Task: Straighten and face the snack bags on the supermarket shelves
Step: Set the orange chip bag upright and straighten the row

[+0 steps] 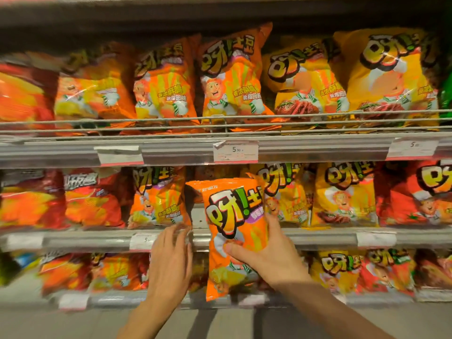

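Observation:
An orange snack bag (232, 221) hangs upright in front of the middle shelf, its face toward me. My right hand (266, 255) grips it at the lower right, thumb on the front and fingers round the side. Behind it, a dark gap (193, 199) shows in the middle shelf row. My left hand (171, 260) is blurred, fingers straight, reaching at the middle shelf edge (80, 238) just below another orange bag (156, 199) that stands left of the gap.
Three shelves carry rows of orange, yellow and red snack bags. A wire rail (146, 122) runs along the top shelf front. Price tags (235, 151) hang on the shelf edges. Yellow bags (342, 194) stand right of the gap. Grey floor lies below.

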`<state>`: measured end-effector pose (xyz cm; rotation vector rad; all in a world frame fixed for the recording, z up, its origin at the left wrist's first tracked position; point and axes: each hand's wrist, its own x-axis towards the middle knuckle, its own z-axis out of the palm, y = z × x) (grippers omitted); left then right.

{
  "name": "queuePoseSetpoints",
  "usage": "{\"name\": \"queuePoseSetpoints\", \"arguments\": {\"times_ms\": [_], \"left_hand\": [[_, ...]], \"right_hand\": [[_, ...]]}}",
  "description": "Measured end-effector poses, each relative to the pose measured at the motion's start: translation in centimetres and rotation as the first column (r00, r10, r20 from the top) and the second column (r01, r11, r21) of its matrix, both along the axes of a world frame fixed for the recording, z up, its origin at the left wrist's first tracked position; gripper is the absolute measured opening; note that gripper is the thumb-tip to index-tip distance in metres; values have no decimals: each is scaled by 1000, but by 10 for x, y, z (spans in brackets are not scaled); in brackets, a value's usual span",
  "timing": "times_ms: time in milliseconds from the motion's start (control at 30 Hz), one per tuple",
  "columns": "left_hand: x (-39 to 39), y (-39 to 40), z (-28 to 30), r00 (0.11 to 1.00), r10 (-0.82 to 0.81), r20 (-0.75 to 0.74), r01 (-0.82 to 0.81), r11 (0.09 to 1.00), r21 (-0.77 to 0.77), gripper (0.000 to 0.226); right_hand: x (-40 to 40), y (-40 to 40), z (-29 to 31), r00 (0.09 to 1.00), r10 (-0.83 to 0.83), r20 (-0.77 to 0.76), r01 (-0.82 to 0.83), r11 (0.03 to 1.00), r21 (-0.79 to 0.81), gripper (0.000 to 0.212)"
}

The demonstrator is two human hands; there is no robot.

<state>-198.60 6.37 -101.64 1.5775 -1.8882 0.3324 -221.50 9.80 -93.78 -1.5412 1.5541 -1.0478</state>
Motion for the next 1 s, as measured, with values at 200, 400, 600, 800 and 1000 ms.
{"name": "queuePoseSetpoints", "arguments": {"times_ms": [200,400,600,800,1000], "left_hand": [[30,9,-5,963,79,258,-110,988,111,52],[29,12,-4,949,73,307,-136,972,191,58],[30,11,-7,947,73,312,-133,975,176,59],[28,9,-12,951,82,298,-142,972,187,60],[23,9,-9,969,91,230,-143,965,221,56]], "right_hand": [[55,-68,8,988,-87,-129,81,995,-52,100],[74,-114,11,943,-266,-199,252,963,-90,109],[77,-121,-5,947,-283,-152,275,959,-71,112],[74,-119,-9,963,-192,-189,199,980,22,126],[65,-112,-9,959,-116,-260,134,990,52,116]]}}
